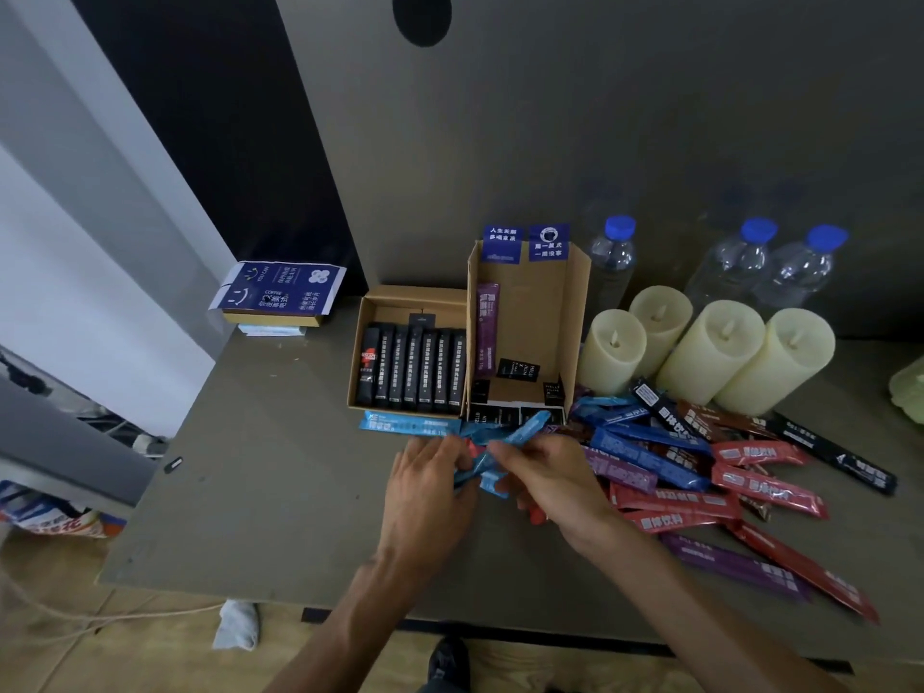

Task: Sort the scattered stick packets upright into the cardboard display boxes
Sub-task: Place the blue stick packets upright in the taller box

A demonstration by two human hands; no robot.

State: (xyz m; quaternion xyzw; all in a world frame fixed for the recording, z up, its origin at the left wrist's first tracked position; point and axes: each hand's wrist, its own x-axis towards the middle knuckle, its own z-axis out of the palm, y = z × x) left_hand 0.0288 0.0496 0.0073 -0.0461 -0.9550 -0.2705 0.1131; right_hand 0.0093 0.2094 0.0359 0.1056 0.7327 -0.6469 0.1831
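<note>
1. A grey table [280,492] stands against a grey wall panel [600,117]; wood floor shows at 6 o'clock.
2. Two cardboard display boxes sit at 12 o'clock from the hands: the left box [415,295] and, touching it, the taller right box [530,312].
3. Three water bottles [735,267] stand at 1 o'clock.
4. Four candles [710,352] stand just before them.
5. The loose packets [700,472] lie heaped at 3 o'clock.
6. The left box holds black packets [415,367], perhaps eight; the right box holds one purple packet [486,332].
7. The left hand [425,487] and right hand [550,482] both grip a bunch of light-blue packets [482,467].
</note>
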